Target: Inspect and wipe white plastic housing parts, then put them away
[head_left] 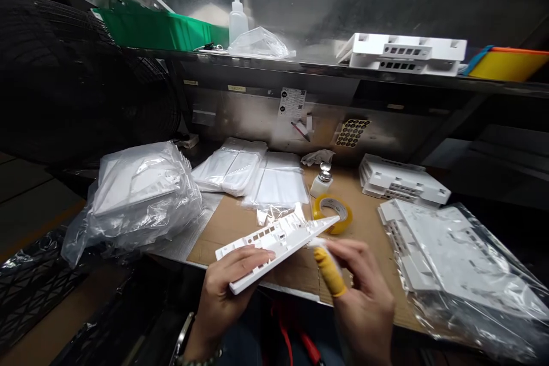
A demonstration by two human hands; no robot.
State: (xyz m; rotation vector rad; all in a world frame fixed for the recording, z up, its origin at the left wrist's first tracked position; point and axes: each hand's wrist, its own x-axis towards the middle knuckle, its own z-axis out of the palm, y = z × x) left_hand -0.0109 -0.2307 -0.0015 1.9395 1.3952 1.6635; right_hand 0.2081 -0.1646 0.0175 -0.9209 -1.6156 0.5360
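Observation:
My left hand (223, 289) grips a flat white plastic panel (274, 243) with slotted holes along one side, holding it tilted above the front edge of the bench. My right hand (360, 297) is beside the panel's right end, with a yellow finger cot (329, 271) on one finger. Its fingers pinch a small whitish piece against the panel; I cannot make out what it is. A roll of yellow tape (333, 213) lies on the cardboard sheet (227, 229) just behind the panel.
Bagged white panels (141, 194) are piled at left, more bags (257, 174) in the middle. Bare panels (401, 180) are stacked at right, a large bagged one (454, 251) in front. A small pump bottle (322, 180) stands behind the tape. The shelf carries a green bin (150, 28), squeeze bottle (237, 8) and panels (403, 52).

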